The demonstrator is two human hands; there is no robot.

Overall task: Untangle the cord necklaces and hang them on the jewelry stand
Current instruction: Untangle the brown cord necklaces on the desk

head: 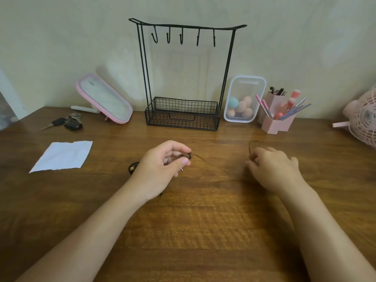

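Left hand (162, 165): grip pinches bunched brown cords (186, 156) above the surface (203, 220).
Right hand (272, 163): fingers curled on a cord loop (253, 144).
Stand (183, 78): behind, hooks bare.

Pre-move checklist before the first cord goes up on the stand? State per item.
1. Left hand has a cord bunch pinched between thumb and fingers: ok.
2. Right hand is on a cord loop: ok; a firm grip cannot be told.
3. Cords fully separated: cannot tell; a thin strand runs between the hands.
4. Hooks on the jewelry stand are free: ok, all five bare.
5. Path from hands to stand across the table is open: ok.
6. Pendant beside the left wrist, free of snags: cannot tell.
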